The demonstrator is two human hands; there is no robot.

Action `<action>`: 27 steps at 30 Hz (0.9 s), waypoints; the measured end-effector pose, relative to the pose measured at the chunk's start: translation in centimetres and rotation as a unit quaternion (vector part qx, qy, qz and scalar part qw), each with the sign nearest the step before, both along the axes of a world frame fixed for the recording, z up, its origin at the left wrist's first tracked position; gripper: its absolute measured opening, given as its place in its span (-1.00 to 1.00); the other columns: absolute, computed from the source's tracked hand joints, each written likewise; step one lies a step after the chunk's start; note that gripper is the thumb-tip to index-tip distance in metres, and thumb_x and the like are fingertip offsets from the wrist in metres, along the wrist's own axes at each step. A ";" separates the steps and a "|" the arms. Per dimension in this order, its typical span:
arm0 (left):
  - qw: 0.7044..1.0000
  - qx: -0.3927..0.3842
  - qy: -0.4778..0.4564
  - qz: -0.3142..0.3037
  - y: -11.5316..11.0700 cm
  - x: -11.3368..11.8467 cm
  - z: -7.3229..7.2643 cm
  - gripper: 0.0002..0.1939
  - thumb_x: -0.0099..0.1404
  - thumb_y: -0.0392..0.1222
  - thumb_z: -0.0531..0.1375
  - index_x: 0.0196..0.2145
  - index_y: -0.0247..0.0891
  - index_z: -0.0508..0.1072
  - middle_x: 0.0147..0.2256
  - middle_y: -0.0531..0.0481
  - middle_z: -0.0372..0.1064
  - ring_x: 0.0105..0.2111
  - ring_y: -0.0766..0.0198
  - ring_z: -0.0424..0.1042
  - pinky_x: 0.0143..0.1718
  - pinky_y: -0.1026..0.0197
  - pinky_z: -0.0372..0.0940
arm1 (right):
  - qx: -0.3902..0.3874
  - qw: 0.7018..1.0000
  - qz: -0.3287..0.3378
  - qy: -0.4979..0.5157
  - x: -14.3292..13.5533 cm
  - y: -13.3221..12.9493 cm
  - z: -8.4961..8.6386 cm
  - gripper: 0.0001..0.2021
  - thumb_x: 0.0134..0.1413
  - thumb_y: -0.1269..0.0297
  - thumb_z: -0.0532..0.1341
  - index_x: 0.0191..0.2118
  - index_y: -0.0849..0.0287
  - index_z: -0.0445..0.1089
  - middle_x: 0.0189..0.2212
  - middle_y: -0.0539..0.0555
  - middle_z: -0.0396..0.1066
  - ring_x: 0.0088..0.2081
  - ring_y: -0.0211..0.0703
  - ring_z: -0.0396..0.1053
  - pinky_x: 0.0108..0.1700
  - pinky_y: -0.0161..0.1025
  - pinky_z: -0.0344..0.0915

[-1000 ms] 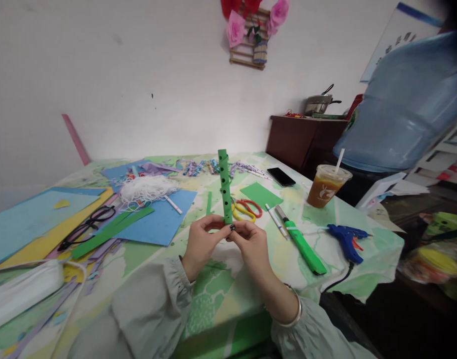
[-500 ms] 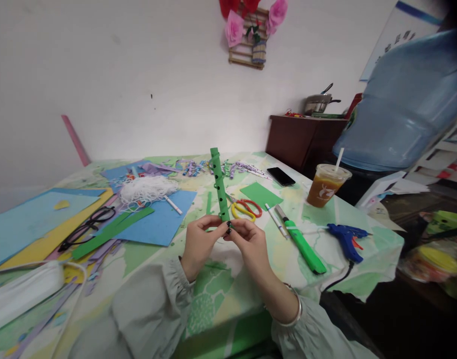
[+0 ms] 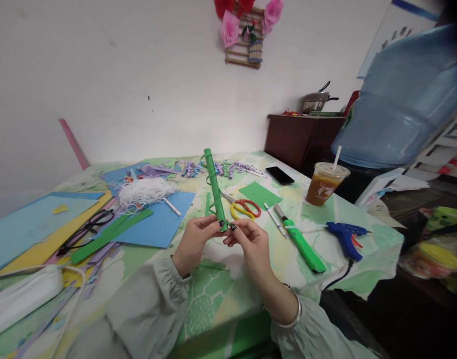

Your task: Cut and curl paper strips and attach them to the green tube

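A green paper tube point(image 3: 214, 185) with a narrow green strip wound loosely around it stands nearly upright, leaning slightly left. My left hand point(image 3: 195, 239) is closed on its lower end, thumb in front. Just right of that end, my right hand point(image 3: 253, 244) is pinched shut, its fingertips touching or nearly touching the tube; whatever lies between them is too small to make out. Behind the hands lie scissors with red and yellow handles point(image 3: 243, 209), partly behind the tube. A green paper rectangle point(image 3: 260, 194) rests beyond them.
To the right are a white pen point(image 3: 275, 221), a green-handled tool point(image 3: 303, 245), a blue glue gun point(image 3: 346, 237), a phone point(image 3: 280, 175) and a drink cup point(image 3: 326, 184). Leftward lie white string point(image 3: 146, 193), blue paper point(image 3: 157, 227), glasses point(image 3: 87, 230) and green strips point(image 3: 112, 237).
The tube has turned, so its black-dotted side no longer shows and the wound strip does. It has shifted slightly left. My right fingertips have moved a little apart from my left ones.
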State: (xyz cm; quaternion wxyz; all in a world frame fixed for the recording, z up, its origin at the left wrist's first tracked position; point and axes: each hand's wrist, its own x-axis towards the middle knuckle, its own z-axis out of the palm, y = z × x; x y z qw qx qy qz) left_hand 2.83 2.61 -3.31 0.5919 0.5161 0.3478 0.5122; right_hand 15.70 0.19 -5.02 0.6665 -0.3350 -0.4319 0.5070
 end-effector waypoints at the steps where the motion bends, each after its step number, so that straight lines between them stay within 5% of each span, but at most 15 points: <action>1: 1.000 -0.005 -0.004 -0.003 0.0 0.0 0.0 -0.85 0.08 -0.21 0.26 -0.41 -0.35 0.57 -0.40 -0.07 0.51 -0.40 0.27 0.44 -0.25 0.17 0.38 | 0.001 1.000 0.000 -0.001 0.0 0.0 0.0 -0.80 -0.08 0.17 0.31 -0.40 0.20 0.39 -0.58 0.02 0.48 -0.59 -0.25 0.41 -0.52 -0.33 0.32; 14: 0.998 -0.023 -0.013 0.053 0.4 -0.2 -0.6 -0.84 0.01 -0.17 0.34 -0.47 -0.33 0.55 -0.46 0.00 0.48 -0.44 0.33 0.41 -0.32 0.24 0.36 | 0.005 0.996 -0.046 -0.079 0.1 0.2 -0.5 -0.88 -0.13 0.33 0.31 -0.37 0.16 0.55 -0.54 0.02 0.51 -0.55 -0.21 0.43 -0.47 -0.29 0.34; 27: 0.995 -0.028 -0.010 0.100 0.4 0.5 -0.9 -0.77 -0.12 -0.20 0.39 -0.52 -0.35 0.46 -0.56 0.09 0.39 -0.56 0.39 0.36 -0.50 0.32 0.28 | 0.010 0.992 -0.054 -0.113 0.0 0.3 -0.7 -0.96 -0.12 0.39 0.29 -0.45 0.20 0.50 -0.58 0.00 0.47 -0.53 -0.24 0.41 -0.43 -0.32 0.33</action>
